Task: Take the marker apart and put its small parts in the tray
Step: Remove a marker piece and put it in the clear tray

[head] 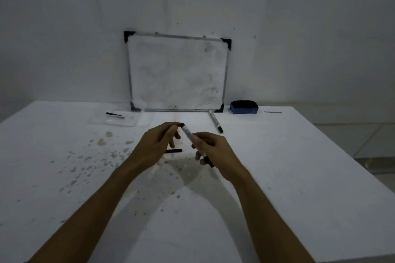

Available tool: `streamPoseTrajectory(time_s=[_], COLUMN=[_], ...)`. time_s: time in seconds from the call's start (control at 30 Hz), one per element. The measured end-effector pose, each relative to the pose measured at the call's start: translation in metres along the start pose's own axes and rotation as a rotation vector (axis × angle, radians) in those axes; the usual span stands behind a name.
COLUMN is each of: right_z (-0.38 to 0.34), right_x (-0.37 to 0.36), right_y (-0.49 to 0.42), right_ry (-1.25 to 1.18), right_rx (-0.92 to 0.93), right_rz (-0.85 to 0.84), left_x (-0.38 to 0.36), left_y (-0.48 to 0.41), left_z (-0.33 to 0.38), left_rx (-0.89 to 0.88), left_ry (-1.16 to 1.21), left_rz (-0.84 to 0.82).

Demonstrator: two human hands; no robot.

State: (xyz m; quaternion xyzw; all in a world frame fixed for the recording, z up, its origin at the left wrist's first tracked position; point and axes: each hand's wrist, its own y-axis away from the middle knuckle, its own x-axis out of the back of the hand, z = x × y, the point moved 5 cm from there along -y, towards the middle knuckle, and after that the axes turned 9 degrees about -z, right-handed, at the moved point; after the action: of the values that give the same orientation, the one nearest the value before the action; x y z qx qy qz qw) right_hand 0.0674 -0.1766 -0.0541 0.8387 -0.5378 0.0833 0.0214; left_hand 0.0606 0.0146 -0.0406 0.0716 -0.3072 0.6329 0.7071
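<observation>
Right grip (210, 148) wraps marker (193, 143) | left grip (164, 137) pinches its end | advice: twist gently, pull along barrel, aim for tray (119, 120)

Near bench (277, 209) open on both sides. Black stick (173, 151) lies under the hands at centre. Far left: clear tray (121, 118), open path to it. Far right blocked by second marker (215, 121), eraser (244, 107), whiteboard (177, 72).

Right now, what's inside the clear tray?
The tray holds one thin black piece near its back edge. Smaller or clear parts can't be made out through the pale, blurred plastic.
</observation>
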Motion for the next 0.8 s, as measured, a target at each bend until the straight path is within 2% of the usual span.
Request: streamPoseTrajectory(time_s=[0.13, 0.23, 0.4, 0.53, 0.57, 0.7, 0.8], right_z=[-0.01, -0.008, 0.008, 0.011, 0.013, 0.018, 0.016], right_x=[-0.028, -0.038, -0.047, -0.041, -0.039, -0.043, -0.05], right_y=[-0.026, -0.045, -0.058, -0.06, -0.06, -0.062, -0.065], right_ry=[-0.018, 0.051, -0.003, -0.215, -0.16, 0.372, 0.483], right_rx=[-0.022, -0.054, -0.065, -0.117, -0.102, 0.03, 0.114], right_rz=[-0.142, -0.221, -0.256, -0.295, -0.292, -0.264, -0.227], left_x=[0.024, 0.031, 0.022, 0.024, 0.022, 0.016, 0.016], left_y=[0.006, 0.015, 0.016, 0.008, 0.008, 0.01, 0.011], left_z=[-0.018, -0.036, -0.056, -0.062, -0.063, -0.066, -0.063], left_rx=[0.048, 0.049, 0.018, 0.001, -0.006, -0.042, -0.043], left_ry=[0.207, 0.257, -0.049, -0.136, -0.136, -0.229, -0.264], left_rz=[0.088, 0.064, -0.011, 0.087, 0.089, 0.031, 0.014])
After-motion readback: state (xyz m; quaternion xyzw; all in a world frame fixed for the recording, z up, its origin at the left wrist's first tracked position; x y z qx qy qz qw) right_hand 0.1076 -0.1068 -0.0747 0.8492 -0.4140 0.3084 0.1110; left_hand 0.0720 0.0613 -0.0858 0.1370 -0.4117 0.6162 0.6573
